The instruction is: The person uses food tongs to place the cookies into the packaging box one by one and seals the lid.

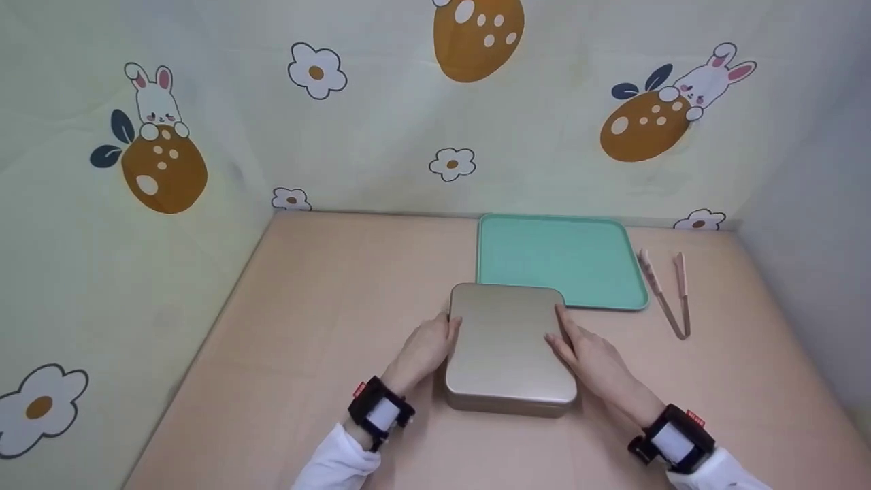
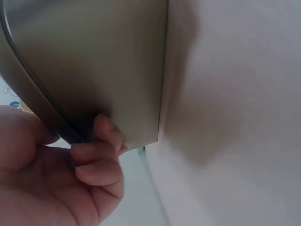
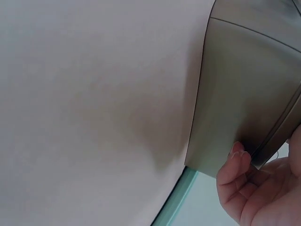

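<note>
A pale cloth printed with rabbits, flowers and spotted brown eggs walls in a smooth beige bench (image 1: 326,306). At the centre of it lies a flat, champagne-coloured metal tin (image 1: 507,344) with rounded corners, its lid on. The left hand (image 1: 425,350) sits at the tin's nine o'clock edge, the right hand (image 1: 588,357) at its three o'clock edge; the wrist views show the fingers (image 2: 101,157) curled against the side walls just under the lid's rim, so both hands grip the tin. It looks stiff and light, its brushed surface likely slick, so the rim seam on the two side walls seems the surest place to take hold, with even pressure to keep thin sheet from denting. Touching the tin's twelve o'clock edge is a mint-green tray (image 1: 561,262) with a low raised lip. At two o'clock, just beside the tray, lie slim pinkish tongs (image 1: 670,296).
</note>
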`<state>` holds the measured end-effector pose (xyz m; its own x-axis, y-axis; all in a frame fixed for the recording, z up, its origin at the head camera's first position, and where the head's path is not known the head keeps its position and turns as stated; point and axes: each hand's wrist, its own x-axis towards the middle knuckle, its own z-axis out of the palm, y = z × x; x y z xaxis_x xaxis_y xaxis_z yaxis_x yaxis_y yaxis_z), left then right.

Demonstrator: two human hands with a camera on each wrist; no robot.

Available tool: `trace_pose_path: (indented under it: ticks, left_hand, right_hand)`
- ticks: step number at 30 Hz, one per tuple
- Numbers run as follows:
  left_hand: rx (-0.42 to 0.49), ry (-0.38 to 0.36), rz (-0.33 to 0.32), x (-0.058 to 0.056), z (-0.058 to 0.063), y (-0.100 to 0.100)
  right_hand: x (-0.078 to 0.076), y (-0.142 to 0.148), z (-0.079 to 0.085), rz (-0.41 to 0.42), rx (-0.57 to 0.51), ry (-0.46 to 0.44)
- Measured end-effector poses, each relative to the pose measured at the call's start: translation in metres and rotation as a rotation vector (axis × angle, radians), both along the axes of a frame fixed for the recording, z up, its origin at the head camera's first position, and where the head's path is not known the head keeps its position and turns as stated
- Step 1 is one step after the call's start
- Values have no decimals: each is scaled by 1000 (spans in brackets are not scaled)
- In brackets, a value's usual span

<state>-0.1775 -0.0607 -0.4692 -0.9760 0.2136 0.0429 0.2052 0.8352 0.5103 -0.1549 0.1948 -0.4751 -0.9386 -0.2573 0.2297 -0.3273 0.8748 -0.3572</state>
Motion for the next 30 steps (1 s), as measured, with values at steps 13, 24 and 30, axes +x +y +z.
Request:
trace_pose_path:
  ticks: [13, 24, 30]
  left_hand:
    - [70, -50, -43, 5, -3, -8]
    - [54, 40, -70, 3, -7, -2]
    - [40, 75, -96, -1, -8, -3]
  right_hand:
    - [1, -6, -3, 26, -18, -4]
    - [3, -1, -6, 26, 12, -25]
    - [-1, 0, -2, 11, 11, -34]
